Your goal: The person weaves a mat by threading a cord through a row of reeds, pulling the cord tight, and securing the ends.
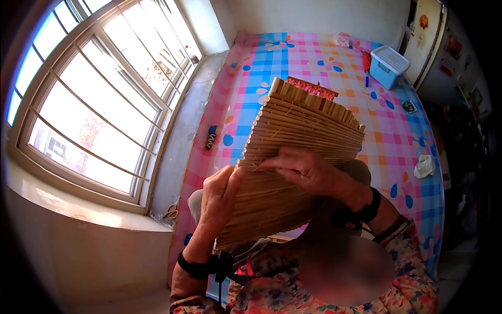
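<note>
A mat of tan stalks [306, 125] laid side by side and bound together rests across my lap, tilted up, its far end raised. Short pale strands poke out between the stalks. My left hand [218, 192] is closed around the mat's left edge, thumb on top. Close to that edge, my right hand [306, 170] lies over the mat with its fingertips pinched together at a seam between stalks. Whatever sits between those fingertips is too small to make out. Just past the mat's far end is a pink-red laced strip with wooden bars [314, 89].
I sit on a checked, flower-printed bedsheet [334, 57]. A blue box with a white lid [389, 65] stands far right, a white cloth [424, 166] nearer. Scissors [171, 211] lie on the window ledge at left, under a barred window [94, 115]. A dark-and-white coiled item [211, 138] lies on the sheet.
</note>
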Motion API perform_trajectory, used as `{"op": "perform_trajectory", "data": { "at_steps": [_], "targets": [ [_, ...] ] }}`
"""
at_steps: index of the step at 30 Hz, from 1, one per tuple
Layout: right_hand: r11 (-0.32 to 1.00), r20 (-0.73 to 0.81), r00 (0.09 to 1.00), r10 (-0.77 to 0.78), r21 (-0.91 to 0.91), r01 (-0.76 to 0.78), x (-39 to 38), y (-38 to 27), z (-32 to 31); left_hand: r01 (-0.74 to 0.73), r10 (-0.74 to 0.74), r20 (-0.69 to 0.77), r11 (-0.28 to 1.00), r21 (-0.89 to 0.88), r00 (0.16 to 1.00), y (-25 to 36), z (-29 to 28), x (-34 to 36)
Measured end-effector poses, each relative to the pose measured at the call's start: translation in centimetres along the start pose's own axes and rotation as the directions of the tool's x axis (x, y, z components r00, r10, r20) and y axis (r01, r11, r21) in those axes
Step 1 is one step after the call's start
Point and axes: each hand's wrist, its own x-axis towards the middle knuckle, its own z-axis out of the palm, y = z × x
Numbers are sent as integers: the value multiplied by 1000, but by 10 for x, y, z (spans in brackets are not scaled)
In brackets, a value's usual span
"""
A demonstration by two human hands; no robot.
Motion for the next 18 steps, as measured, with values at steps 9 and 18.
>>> {"op": "perform_trajectory", "data": {
  "at_steps": [9,18],
  "targets": [
    [997,-47,997,-59,-51,57,0,3,3,8,-8,2,1000,4,1000,-1,1,1],
    [999,-42,999,-22,-50,20,-4,1,1,-39,39,-2,998,43,999,1,6,0]
  ]
}}
